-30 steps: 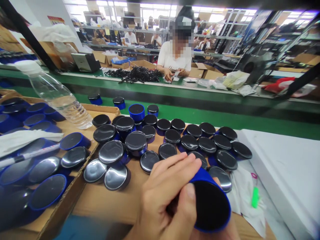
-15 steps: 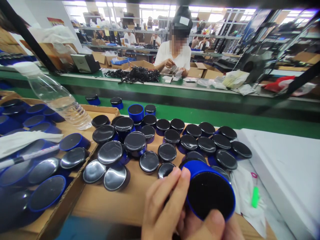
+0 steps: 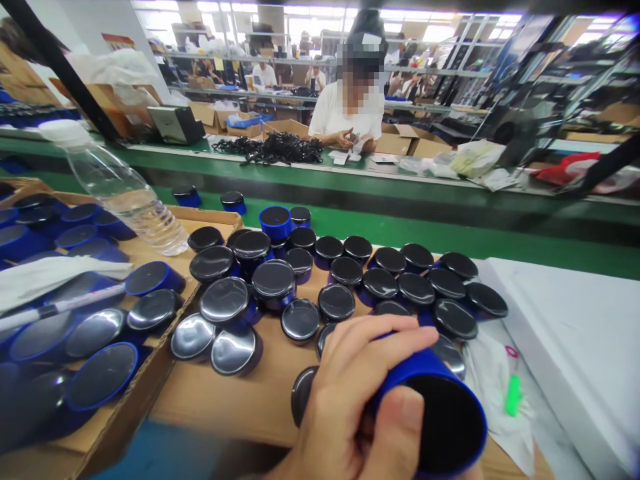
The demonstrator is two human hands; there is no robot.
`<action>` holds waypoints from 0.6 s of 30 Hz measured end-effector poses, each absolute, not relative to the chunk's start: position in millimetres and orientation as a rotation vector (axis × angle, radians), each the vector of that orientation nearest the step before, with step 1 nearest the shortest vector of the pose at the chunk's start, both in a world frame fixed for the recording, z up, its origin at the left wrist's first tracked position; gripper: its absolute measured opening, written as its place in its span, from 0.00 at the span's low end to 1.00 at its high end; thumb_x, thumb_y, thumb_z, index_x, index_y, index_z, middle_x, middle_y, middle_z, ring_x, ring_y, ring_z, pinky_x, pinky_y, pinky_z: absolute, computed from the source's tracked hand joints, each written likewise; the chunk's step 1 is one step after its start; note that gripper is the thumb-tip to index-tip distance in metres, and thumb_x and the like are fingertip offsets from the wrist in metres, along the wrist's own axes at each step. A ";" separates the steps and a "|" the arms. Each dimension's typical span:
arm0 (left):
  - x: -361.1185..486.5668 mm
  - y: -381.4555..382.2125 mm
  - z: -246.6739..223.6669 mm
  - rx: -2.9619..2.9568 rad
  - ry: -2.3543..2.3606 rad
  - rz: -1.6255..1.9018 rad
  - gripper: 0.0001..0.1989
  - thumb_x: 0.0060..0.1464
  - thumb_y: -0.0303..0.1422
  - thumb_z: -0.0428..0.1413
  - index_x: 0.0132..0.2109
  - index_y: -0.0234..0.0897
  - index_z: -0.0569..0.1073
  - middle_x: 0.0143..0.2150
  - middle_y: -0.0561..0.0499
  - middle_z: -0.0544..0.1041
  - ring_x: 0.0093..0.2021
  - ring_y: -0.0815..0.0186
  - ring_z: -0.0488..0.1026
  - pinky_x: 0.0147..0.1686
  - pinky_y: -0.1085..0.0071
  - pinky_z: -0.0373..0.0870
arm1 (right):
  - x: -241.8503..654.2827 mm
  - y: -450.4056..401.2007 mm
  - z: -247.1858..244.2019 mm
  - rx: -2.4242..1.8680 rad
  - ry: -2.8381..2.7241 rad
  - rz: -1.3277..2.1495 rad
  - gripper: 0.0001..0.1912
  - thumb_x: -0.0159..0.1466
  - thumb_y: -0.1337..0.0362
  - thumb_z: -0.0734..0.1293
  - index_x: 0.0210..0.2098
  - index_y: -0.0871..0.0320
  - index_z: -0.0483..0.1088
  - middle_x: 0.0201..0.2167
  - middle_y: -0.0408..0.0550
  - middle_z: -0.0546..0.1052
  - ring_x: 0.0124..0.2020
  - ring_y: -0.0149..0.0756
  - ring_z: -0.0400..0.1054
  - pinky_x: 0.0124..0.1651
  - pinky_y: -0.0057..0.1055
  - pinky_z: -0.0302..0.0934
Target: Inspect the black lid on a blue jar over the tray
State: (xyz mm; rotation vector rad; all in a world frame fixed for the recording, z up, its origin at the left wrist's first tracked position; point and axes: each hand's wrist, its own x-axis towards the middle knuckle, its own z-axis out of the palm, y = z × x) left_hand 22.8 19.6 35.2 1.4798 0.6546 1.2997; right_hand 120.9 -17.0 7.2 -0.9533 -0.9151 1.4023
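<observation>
My left hand (image 3: 345, 393) is wrapped over the near left side of a blue cylinder with a black round face (image 3: 450, 427), thumb in front and fingers across its top. The cylinder is tilted, its black face toward me. Only a sliver of my right hand (image 3: 474, 472) shows beneath the cylinder at the bottom edge; its fingers are hidden. Several similar blue cylinders with shiny black tops (image 3: 273, 279) stand on the cardboard (image 3: 240, 407) behind and left of my hands. One dark cylinder (image 3: 303, 395) is close beside my left hand.
At left, a cardboard tray (image 3: 135, 380) holds more cylinders, a white marker (image 3: 65, 307), a cloth and a tilted water bottle (image 3: 120, 187). A white foam board (image 3: 570, 320) lies right, near a green-handled tool (image 3: 513, 395). Across the green bench (image 3: 350, 223) sits a person (image 3: 325, 110).
My left hand has moved from beside the cylinder to a grip over it, and the cylinder has shifted slightly right and down. My right thumb has gone out of sight. A dark cylinder beside my left hand shows now.
</observation>
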 end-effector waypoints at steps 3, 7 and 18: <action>18.6 19.2 33.4 1.557 0.653 1.194 0.27 0.54 0.28 0.61 0.60 0.51 0.72 0.60 0.52 0.73 0.60 0.57 0.70 0.63 0.63 0.66 | 137.5 -17.3 -5.4 -0.866 -0.926 1.473 0.35 0.68 0.49 0.44 0.32 0.55 0.79 0.45 0.37 0.81 0.59 0.36 0.64 0.41 0.26 0.66; 12.6 22.7 29.3 1.582 0.632 1.056 0.32 0.50 0.31 0.67 0.61 0.56 0.69 0.62 0.54 0.70 0.61 0.56 0.69 0.58 0.69 0.72 | 147.9 -12.4 -22.7 -0.357 -0.982 1.901 0.35 0.67 0.43 0.50 0.28 0.53 0.81 0.34 0.38 0.82 0.48 0.33 0.76 0.34 0.19 0.66; -18.4 23.9 37.4 1.482 0.860 1.206 0.34 0.42 0.46 0.72 0.56 0.56 0.72 0.57 0.56 0.78 0.44 0.65 0.82 0.44 0.79 0.78 | 123.9 -29.3 8.6 -0.827 -0.826 1.463 0.35 0.71 0.37 0.47 0.54 0.48 0.76 0.54 0.47 0.78 0.51 0.40 0.76 0.50 0.40 0.72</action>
